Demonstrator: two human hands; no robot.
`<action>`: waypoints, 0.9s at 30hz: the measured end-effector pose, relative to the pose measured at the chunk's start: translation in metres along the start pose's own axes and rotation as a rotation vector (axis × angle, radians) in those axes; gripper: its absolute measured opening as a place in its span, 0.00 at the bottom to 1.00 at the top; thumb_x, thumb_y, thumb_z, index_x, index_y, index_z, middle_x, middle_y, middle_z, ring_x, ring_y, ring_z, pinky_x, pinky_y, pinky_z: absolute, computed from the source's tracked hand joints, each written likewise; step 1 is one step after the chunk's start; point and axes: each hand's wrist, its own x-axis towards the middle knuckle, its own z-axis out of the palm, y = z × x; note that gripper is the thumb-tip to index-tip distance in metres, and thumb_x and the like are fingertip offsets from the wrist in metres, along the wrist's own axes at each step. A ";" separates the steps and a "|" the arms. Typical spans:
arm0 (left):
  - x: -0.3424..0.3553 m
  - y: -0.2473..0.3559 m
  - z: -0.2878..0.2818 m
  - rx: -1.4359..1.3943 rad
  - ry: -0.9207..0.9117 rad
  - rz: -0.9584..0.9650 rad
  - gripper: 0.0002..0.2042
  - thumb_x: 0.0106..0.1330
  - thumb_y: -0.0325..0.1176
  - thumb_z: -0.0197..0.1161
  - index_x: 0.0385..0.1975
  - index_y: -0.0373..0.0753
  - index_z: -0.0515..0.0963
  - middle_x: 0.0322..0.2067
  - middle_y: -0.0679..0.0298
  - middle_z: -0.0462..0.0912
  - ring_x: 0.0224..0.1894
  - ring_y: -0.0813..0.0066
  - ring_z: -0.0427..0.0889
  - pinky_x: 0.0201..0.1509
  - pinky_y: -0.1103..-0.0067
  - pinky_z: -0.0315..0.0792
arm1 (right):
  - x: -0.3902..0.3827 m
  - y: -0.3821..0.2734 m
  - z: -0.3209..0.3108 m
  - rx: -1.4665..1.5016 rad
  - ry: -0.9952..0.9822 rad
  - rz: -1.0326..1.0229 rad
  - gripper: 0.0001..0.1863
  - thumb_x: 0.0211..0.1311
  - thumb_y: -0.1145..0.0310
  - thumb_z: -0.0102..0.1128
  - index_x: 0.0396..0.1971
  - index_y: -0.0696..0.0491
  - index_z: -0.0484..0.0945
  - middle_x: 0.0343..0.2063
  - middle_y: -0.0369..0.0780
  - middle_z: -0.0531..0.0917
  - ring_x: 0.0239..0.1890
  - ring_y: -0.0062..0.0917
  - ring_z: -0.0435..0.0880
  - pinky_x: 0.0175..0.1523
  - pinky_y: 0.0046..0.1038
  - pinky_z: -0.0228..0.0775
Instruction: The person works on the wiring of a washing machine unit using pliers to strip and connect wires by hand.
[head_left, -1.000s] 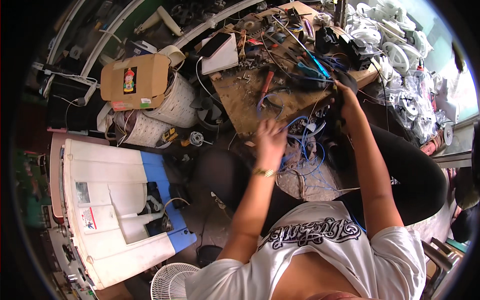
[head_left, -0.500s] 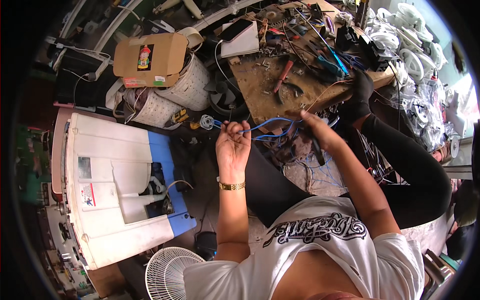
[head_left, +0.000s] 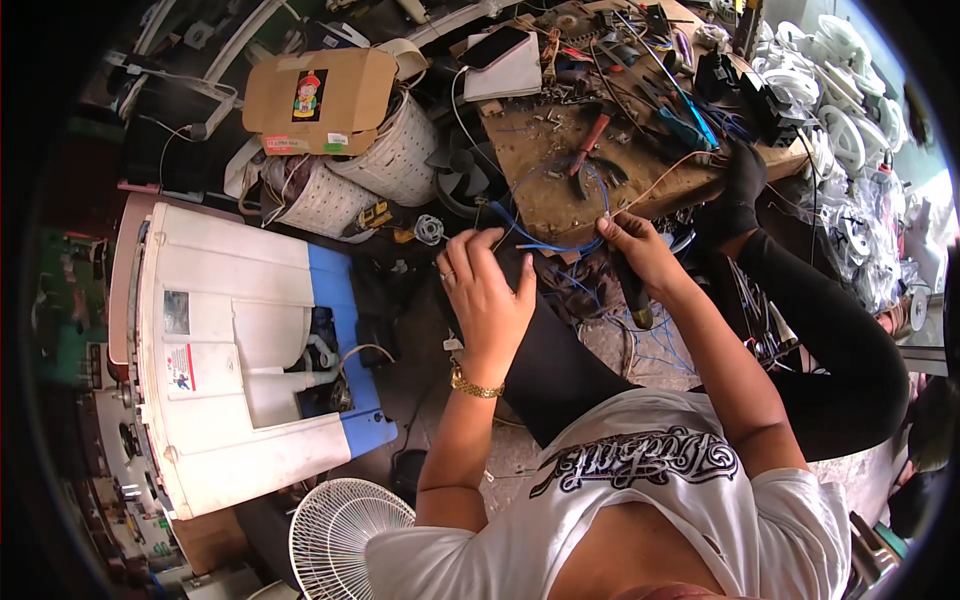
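Note:
My right hand (head_left: 640, 255) pinches a loop of blue wire (head_left: 545, 245) between thumb and fingertips, by the front edge of the wooden bench. A dark-handled tool (head_left: 632, 295) sticks out below that palm; its kind is unclear. My left hand (head_left: 487, 290) is raised above my thigh, its thumb apart from the fingers and nothing visible in it. One end of the blue wire lies just beyond those fingers, and I see no contact. Past the left fingertips rests a small round whitish part (head_left: 429, 230).
The wooden bench (head_left: 530, 180) bears a red-handled tool (head_left: 592, 140), pliers, a phone (head_left: 497, 47) and scraps. Left stand a white-and-blue appliance shell (head_left: 200, 350), white baskets (head_left: 390, 165) and a cardboard box (head_left: 270, 100). A white fan grille (head_left: 345, 535) is near my left elbow.
My left hand has let go of the blue wire and turned from palm up to back up, fingers opening. My right hand keeps its pinch, and the wire's free end has sprung up toward the bench.

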 end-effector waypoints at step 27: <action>-0.009 0.006 -0.006 0.055 -0.527 0.191 0.12 0.67 0.30 0.60 0.49 0.43 0.79 0.22 0.61 0.82 0.28 0.63 0.81 0.45 0.68 0.64 | -0.029 0.033 0.000 0.357 0.031 0.148 0.08 0.67 0.67 0.63 0.39 0.55 0.78 0.26 0.36 0.82 0.17 0.16 0.73 0.22 0.21 0.67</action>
